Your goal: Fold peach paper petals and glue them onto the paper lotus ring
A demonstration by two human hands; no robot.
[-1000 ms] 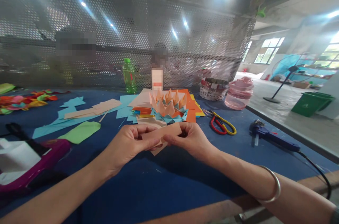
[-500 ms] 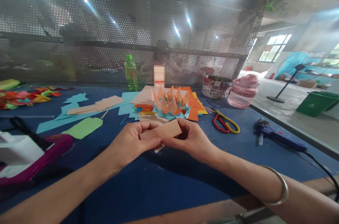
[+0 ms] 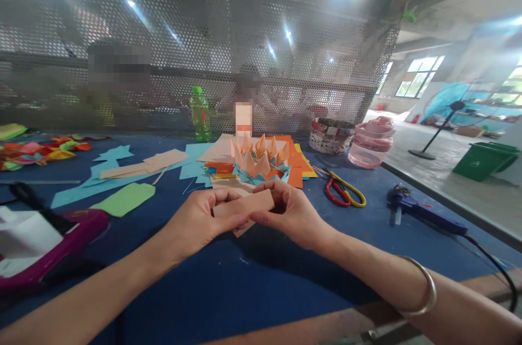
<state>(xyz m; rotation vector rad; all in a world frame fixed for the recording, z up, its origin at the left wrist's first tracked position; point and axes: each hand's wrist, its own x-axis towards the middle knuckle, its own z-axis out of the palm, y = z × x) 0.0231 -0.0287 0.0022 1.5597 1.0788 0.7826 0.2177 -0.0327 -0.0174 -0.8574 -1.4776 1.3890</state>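
Between my two hands is a folded strip of peach paper (image 3: 243,206), held above the blue table with one corner pointing down below the fingers. My left hand (image 3: 210,212) pinches its left part, thumb in front and fingers behind. On the other side my right hand (image 3: 287,209), with a bangle on that forearm, grips the right part, its thumb near the lower fold. Just beyond them stands a folded paper flower (image 3: 261,163) with peach points and light blue petals below. It rests on sheets of peach and orange paper (image 3: 299,163).
Red-and-yellow scissors (image 3: 345,190) and a blue glue gun (image 3: 428,212) lie to the right. A woven basket (image 3: 332,136), pink jug (image 3: 371,144) and green bottle (image 3: 200,117) stand behind. Leftward are a green paper tag (image 3: 126,199), blue paper pieces and a purple holder (image 3: 77,233).
The view has shifted slightly. My right fingers have moved a little further over the strip's upper edge; both hands still hold the folded paper.
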